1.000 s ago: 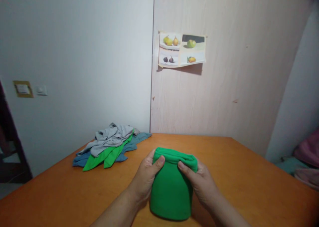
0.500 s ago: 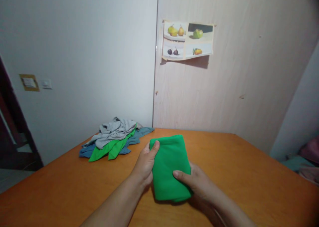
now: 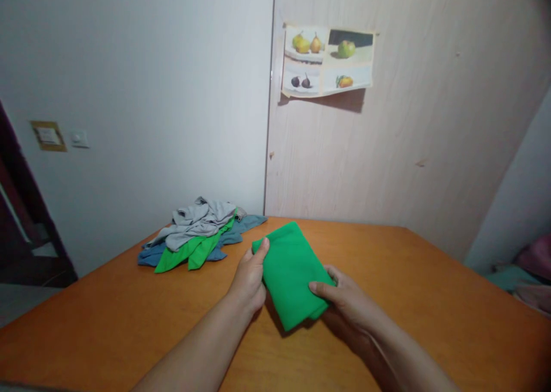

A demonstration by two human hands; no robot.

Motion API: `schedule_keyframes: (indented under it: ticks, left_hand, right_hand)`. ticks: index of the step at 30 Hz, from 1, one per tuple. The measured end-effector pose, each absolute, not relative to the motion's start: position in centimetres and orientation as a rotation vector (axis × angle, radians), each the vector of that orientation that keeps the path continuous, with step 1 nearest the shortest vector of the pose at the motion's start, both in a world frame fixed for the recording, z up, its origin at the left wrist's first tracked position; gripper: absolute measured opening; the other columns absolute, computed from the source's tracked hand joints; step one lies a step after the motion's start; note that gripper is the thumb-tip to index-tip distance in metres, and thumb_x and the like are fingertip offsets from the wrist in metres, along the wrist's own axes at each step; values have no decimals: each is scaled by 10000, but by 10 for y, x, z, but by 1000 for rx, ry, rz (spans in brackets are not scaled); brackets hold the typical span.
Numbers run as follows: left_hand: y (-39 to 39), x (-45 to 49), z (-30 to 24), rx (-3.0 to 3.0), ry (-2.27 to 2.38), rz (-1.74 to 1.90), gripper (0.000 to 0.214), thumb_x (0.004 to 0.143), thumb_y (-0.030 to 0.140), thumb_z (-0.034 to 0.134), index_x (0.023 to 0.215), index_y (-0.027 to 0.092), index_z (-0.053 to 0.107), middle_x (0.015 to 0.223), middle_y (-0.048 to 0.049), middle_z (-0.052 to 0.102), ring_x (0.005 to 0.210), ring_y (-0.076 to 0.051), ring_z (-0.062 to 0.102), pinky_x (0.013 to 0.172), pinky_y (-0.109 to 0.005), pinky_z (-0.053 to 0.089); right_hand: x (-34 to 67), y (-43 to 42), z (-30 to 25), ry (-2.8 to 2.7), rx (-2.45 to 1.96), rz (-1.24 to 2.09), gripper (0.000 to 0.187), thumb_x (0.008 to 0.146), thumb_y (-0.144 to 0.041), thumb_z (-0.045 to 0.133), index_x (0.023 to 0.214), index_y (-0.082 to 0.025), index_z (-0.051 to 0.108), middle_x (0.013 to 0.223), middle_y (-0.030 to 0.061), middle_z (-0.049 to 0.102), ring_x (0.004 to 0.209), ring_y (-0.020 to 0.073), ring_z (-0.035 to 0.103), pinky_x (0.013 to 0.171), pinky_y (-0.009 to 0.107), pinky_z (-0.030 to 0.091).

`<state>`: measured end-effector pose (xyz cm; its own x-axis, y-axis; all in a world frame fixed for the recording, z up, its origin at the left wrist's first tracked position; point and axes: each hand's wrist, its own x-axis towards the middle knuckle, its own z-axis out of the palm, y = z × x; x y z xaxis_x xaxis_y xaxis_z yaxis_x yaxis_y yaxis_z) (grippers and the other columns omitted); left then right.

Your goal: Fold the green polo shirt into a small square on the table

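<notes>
A green cloth (image 3: 295, 274), folded into a neat rectangle, is held between my two hands above the table and tilted to the left. My left hand (image 3: 251, 280) grips its upper left corner, thumb on top and the other fingers hidden underneath. On the lower right edge, my right hand (image 3: 344, 297) pinches the cloth with the thumb over it and fingers behind. Loose layers show at the bottom right corner. Whether it is a garment or a plain cloth, I cannot tell.
On the orange-brown table (image 3: 400, 288), a crumpled pile of grey, green and blue clothes (image 3: 202, 225) lies at the back left against the wall. A sheet of fruit pictures (image 3: 327, 62) hangs on the panel behind. Other fabrics (image 3: 534, 266) lie beyond the table's right side.
The folded green cloth has turned counter-clockwise, its top leaning left and its bottom right corner rising. My right hand has moved slightly right and up with it; both hands keep their hold.
</notes>
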<state>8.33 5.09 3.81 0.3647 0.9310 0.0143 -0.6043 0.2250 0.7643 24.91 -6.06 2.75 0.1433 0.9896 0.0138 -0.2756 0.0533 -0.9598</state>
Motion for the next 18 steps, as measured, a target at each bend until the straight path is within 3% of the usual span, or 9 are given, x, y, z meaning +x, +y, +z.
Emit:
schedule_keyframes:
  ticks: [3, 6, 14, 18]
  left_hand:
    - [55, 81, 35, 880, 646, 1168, 474, 670, 402, 848, 996, 176, 589, 846, -40, 706, 729, -179, 662, 663, -280, 511]
    - [51, 79, 35, 1116, 794, 1113, 380, 692, 365, 795, 938, 188, 566, 707, 24, 640, 612, -138, 584, 557, -220, 406]
    - [27, 85, 39, 1472, 836, 849, 198, 681, 222, 695, 736, 213, 505, 543, 71, 505, 521, -126, 471, 509, -225, 305]
    - [30, 80, 28, 1582, 816, 807, 226, 652, 232, 739, 672, 218, 514, 553, 63, 512, 513, -123, 437, 511, -233, 263]
  right_hand:
    - [264, -54, 24, -760, -1066, 1098, 371, 689, -341, 814, 937, -203, 575, 783, 17, 674, 664, 183, 634, 611, 307, 526]
    - [286, -48, 20, -660, -1112, 1018, 367, 700, -330, 806, 955, -219, 567, 798, 17, 678, 680, 181, 642, 647, 324, 539]
    - [337, -32, -3, -599, -1427, 799, 569, 618, -383, 865, 1074, -213, 571, 803, 58, 699, 678, 234, 666, 623, 367, 523]
    - [346, -23, -14, -739, -1563, 614, 524, 597, -408, 858, 1023, -192, 643, 786, 56, 692, 693, 236, 663, 656, 364, 508]
